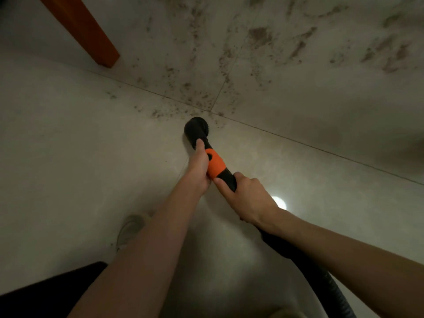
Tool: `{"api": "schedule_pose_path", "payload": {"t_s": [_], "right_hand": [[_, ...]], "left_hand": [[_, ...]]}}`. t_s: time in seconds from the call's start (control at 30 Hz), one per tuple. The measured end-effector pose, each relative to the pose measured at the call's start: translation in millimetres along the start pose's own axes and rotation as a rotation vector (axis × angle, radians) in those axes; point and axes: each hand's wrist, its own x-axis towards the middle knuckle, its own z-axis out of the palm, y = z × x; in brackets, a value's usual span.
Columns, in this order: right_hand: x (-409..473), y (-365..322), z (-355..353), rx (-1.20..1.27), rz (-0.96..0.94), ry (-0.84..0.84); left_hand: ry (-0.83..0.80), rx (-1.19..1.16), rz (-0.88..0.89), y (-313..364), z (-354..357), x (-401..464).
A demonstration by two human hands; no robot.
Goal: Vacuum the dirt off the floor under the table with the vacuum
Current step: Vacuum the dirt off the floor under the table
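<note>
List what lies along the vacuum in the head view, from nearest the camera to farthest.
ribbed hose → right hand → orange collar → left hand → black nozzle → dirt on the floor tiles

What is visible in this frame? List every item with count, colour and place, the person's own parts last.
vacuum nozzle: one, black, on the floor at centre, at the near edge of the dirt
orange collar: one, on the wand behind the nozzle
hose: one, black, ribbed, running to the lower right
dirt: many brown specks and patches, upper centre and right
floor: pale tiles with thin seams
table leg: one, orange-brown wood, upper left
light reflection: one, white, beside the right wrist
shoe: one, light grey, lower left
left hand: grips the wand beside the collar
right hand: grips the black tube behind the collar
</note>
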Motion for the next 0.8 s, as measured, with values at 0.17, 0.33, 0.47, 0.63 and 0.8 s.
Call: {"api": "schedule_pose_path", "payload": {"t_s": [0.17, 0.33, 0.47, 0.63, 0.8], "right_hand": [[-14.3, -2.6, 4.7, -0.134, -0.047, -0.076], [-30.0, -4.4, 18.6, -0.168, -0.068, -0.101], [-37.2, -12.2, 32.4, -0.211, -0.134, -0.117], [-51.9, -23.2, 47.3, -0.238, -0.169, -0.201], [-61.4, -30.6, 59.9, -0.171, -0.135, -0.262]], "left_hand": [[0.026, -0.069, 0.009, -14.8, -18.1, -9.2], [0.055, -0.101, 0.013, -25.1, -35.9, -26.3], [0.153, -0.133, 0.057, -36.4, -57.3, -31.7], [0.239, -0.174, 0.105, -56.2, -90.5, -34.0], [0.319, -0.063, 0.091, -62.7, -105.3, -35.2]]}}
